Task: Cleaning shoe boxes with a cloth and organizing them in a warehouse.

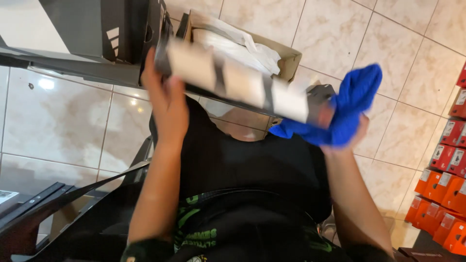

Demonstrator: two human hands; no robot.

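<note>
My left hand [166, 99] grips the left end of a dark shoebox lid [238, 83] with pale striped panels, held up in front of me and blurred by motion. At the lid's right end, my right hand [347, 130] holds a bright blue cloth [350, 107] bunched against the lid. Behind the lid stands an open cardboard shoebox [287, 59] with white tissue paper [240, 46] inside. Whatever lies under the paper is hidden.
A dark shoebox [104, 29] sits at the upper left on a dark shelf edge [63, 68]. Stacked orange and red shoeboxes [444, 189] line the right edge. A black frame [43, 204] lies lower left. Beige floor tiles [398, 58] lie beneath.
</note>
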